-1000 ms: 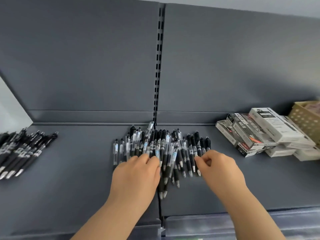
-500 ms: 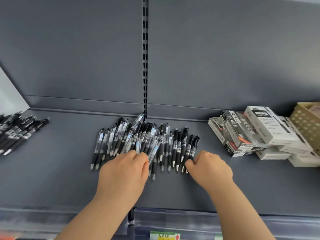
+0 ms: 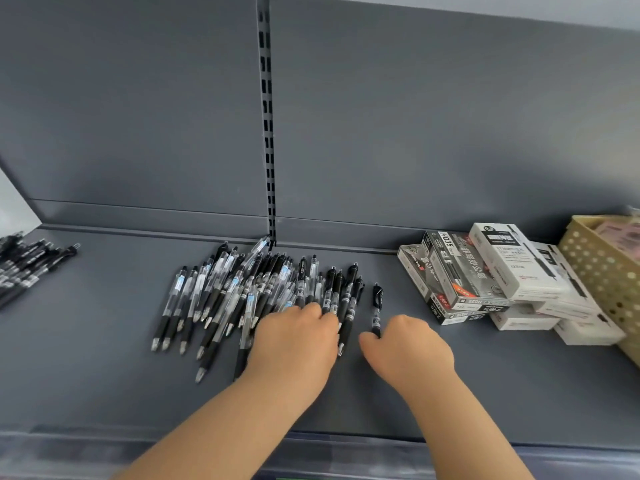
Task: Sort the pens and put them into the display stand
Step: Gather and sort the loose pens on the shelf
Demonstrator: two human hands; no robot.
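Black pen (image 3: 377, 299), 1 pc, beside pen pile (image 3: 249, 296): R hand (image 3: 408, 351) fingers pinch lower end. L hand (image 3: 294, 341) fingers bent on pile, grip unclear. Rec: drag sideways, pile pinned.

The shelf (image 3: 104, 375) is matt grey painted metal. The pens (image 3: 242, 292) are glossy plastic (clear or black barrels). The pen boxes (image 3: 498, 271) look like smooth card, the basket (image 3: 595, 268) perforated beige plastic.
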